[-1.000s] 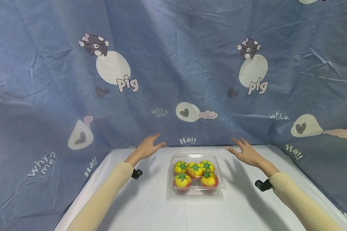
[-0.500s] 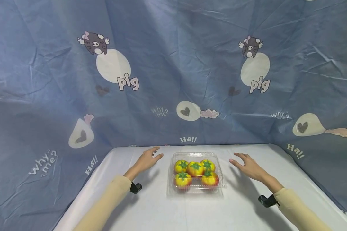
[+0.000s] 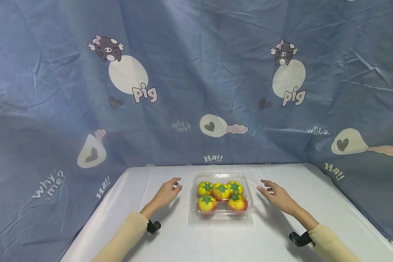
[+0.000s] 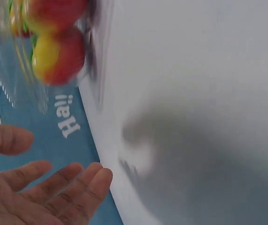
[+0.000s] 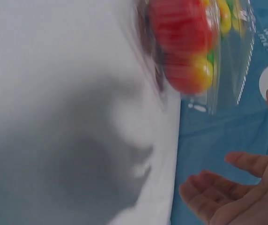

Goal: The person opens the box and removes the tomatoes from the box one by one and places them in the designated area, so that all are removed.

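We have lowered our left hand (image 3: pixel 165 192) and right hand (image 3: pixel 279 197), fingers relaxed and empty, the box (image 3: pixel 222 208) between them untouched.

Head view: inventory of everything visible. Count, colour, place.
Backdrop cloth: 1, blue with pig, heart and lettering prints, behind the table.
Covered table: 1, white, below the backdrop.
Plastic container: 1, clear, on the table between the hands.
Round fruits: 5, yellow and red with green leafy tops, inside the container.
Wrist devices: 2, black, one at each wrist.
Sleeves: 2, cream, on the forearms.
Left grip: 1, bare hand, left of the container, not touching it.
Right grip: 1, bare hand, right of the container, not touching it.
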`<state>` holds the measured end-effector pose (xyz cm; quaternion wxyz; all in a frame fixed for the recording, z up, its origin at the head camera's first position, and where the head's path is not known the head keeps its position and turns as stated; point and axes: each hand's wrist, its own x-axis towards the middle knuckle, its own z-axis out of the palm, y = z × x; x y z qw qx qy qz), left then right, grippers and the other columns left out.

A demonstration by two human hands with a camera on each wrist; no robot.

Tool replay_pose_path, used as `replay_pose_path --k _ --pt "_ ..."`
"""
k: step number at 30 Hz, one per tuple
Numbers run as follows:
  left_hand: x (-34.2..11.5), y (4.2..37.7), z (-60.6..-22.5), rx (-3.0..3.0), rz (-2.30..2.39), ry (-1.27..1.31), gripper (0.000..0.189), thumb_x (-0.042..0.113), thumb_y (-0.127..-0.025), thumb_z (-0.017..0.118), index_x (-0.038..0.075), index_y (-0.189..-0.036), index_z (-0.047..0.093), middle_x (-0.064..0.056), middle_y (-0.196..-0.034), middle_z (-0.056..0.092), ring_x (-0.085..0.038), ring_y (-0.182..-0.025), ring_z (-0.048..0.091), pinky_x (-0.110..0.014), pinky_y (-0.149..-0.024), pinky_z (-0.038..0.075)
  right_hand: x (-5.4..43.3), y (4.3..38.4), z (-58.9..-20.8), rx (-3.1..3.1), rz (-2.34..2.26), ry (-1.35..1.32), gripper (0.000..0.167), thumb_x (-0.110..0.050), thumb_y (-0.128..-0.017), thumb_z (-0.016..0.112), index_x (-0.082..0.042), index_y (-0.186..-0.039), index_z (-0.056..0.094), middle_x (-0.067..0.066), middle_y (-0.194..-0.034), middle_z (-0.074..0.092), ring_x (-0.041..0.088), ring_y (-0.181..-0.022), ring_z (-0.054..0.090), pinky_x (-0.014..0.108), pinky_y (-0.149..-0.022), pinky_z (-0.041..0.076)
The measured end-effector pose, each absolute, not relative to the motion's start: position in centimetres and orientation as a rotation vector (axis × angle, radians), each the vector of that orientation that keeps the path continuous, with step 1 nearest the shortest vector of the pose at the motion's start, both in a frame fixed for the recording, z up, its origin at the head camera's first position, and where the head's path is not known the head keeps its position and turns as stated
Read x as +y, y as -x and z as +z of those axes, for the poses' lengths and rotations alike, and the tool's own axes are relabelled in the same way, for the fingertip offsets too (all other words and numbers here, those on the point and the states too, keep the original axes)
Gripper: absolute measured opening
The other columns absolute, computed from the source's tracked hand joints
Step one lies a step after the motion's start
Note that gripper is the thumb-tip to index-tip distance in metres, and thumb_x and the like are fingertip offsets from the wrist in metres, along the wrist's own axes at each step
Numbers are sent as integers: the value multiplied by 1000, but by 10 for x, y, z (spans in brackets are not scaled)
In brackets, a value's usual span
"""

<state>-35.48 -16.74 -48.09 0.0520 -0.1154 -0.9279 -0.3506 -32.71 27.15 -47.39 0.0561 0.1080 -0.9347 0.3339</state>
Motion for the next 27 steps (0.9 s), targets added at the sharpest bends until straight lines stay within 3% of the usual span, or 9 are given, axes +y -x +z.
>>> replay_pose_path --k 5,13,18,22,27 --pt "-162 343 -486 -2820 -1116 356 40 19 -97 50 6 -135 53 -14 -114 65 -26 -95 65 -41 -77 54 261 323 -482 -2823 1064 -309 63 -50 -95 51 -3 -138 50 19 -123 62 35 -110 61 48 -89 51" --pt "-150 327 -487 -2775 -1321 437 40 6 -94 44 -1 -132 53 -20 -110 64 -25 -87 67 -30 -66 55 247 317 -489 -2780 1244 -236 57 -45 -98 49 -1 -135 52 20 -125 61 33 -107 64 40 -85 55" --pt "-140 315 -489 -2718 -1538 472 48 -7 -85 36 -7 -130 53 -24 -108 63 -31 -85 66 -38 -64 58 236 312 -493 -2752 1422 -171 55 -40 -97 52 2 -132 54 23 -121 63 29 -99 68 33 -77 58" --pt "-129 305 -490 -2638 -1665 383 41 -4 -88 41 -11 -126 55 -24 -106 63 -31 -84 66 -40 -65 58 230 307 -493 -2736 1449 -141 53 -39 -97 54 2 -130 56 21 -115 66 24 -92 69 32 -74 58" --pt "-122 297 -490 -2583 -1731 277 39 13 -98 45 -13 -126 54 -22 -98 64 -29 -74 66 -40 -65 58 225 302 -490 -2718 1410 -122 51 -39 -97 54 0 -129 57 18 -113 66 19 -85 68 29 -70 57"
